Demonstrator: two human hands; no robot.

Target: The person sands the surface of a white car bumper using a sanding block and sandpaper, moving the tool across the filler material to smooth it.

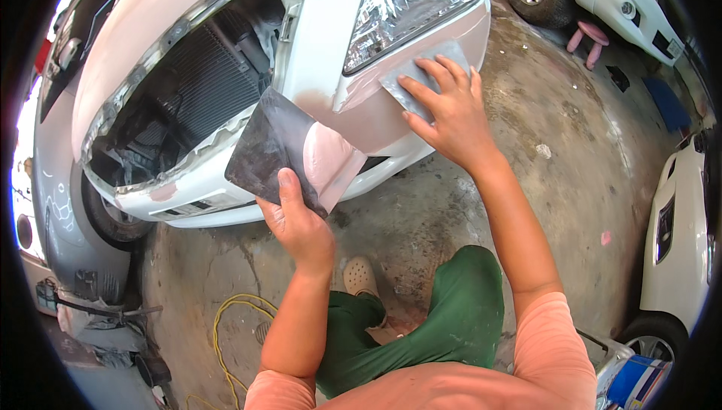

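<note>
My left hand [299, 227] grips a dark flat mixing board [262, 150] by its near edge, thumb on top. A smooth mound of pale pink body filler [327, 153] sits on the board's right end. With fingers spread, my right hand [451, 108] presses a thin grey spreader sheet [414, 94] against the white car's front bumper [375, 119], just under the headlight [409, 10]. Streaks of pink filler [361, 88] show on the bumper left of the sheet. What lies beneath the sheet is hidden.
The car's grille opening [192, 94] bares the radiator. A grey car [84, 184] stands at left, with white cars [677, 229] along the right. A pink stool [592, 35] is at upper right. On the concrete floor lies a yellow hose [217, 331]; a blue-labelled bucket [632, 382] stands lower right.
</note>
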